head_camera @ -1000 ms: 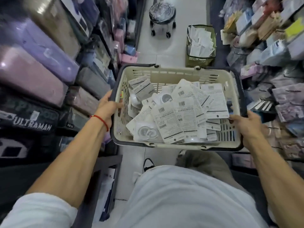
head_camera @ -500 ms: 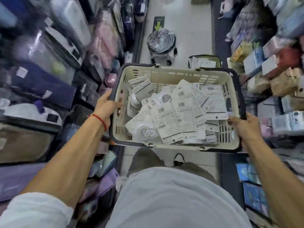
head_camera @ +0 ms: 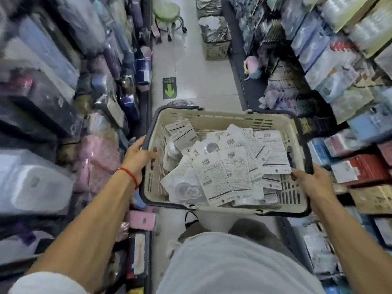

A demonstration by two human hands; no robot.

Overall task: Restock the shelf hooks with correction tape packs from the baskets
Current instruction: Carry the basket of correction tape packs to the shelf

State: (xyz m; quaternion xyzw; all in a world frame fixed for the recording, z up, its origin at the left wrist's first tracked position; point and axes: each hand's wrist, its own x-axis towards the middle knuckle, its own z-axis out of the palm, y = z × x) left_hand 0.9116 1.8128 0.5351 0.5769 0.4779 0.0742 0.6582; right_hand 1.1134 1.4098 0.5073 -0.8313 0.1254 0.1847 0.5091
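Correction tape packs heaped loose in beige basket; left hand and right hand grip opposite rims—carry level to prevent spilling.

You've got the beige basket with its dark rim up off the floor in the aisle, roughly level. Inside, white correction tape packs lie in a loose, overlapping heap, mostly backs up, barcodes and print showing, a few turned to show the clear blisters.
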